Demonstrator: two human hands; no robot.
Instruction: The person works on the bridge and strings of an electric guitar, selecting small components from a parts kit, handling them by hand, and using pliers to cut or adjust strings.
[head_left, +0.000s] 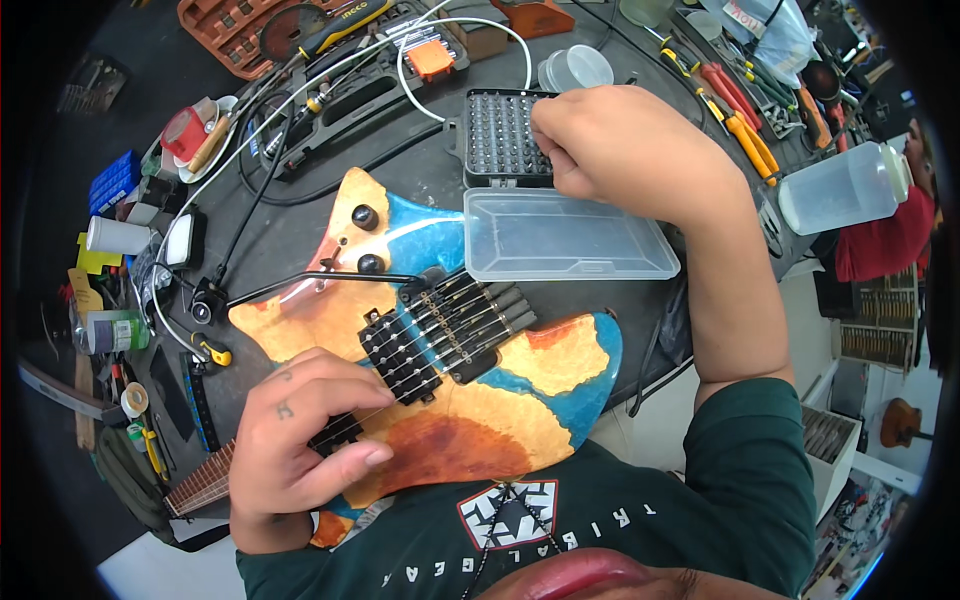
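Observation:
An electric guitar body (450, 440) in wood tones with blue inlay lies in front of me, its neck running off to the lower left. My left hand (300, 435) rests on the strings beside the black bridge (400, 360), thumb spread away from bent fingers. My right hand (625, 150) reaches over a black case of small screwdriver bits (500, 130), its fingers curled together at the rows of bits; whatever they pinch is hidden. The case's clear lid (570, 235) hangs open toward the guitar. A black tremolo arm (320, 277) extends leftward from the bridge.
Behind the guitar stand a socket set (350, 100) and an orange tool case (225, 35). Cables cross the table at left. Pliers (750, 140) and a translucent jar (840, 190) are at right. A white cup (118, 235) and other small items crowd the left edge.

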